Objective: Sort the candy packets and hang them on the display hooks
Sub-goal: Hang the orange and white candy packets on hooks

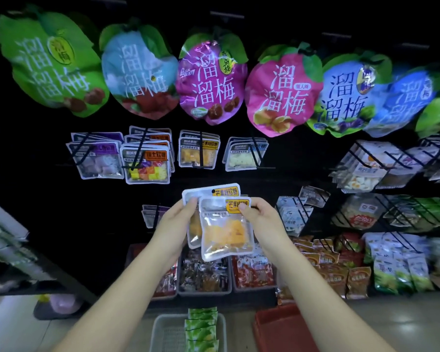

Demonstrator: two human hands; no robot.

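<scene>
Left hand [178, 216]: fingers curled, gripping the rear mango candy packet [215, 193].
Right hand [258, 211]: thumb pinching the front mango candy packet [225, 231], fingers probably behind.

Both hands [215, 217] pinching two mango candy packets [225, 226]; hooked packets [198, 153] above

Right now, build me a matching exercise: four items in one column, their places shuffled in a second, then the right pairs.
1. clear front packet of orange candy, yellow label
2. half-hidden clear rear packet, yellow label
3. large green leaf-shaped bag
4. clear packet of multicoloured cubes, orange label

A. top row, far left
B. pinched by right hand
C. second row, second hook from left
D. gripped by left hand

Pairs: 1-B, 2-D, 3-A, 4-C
</scene>
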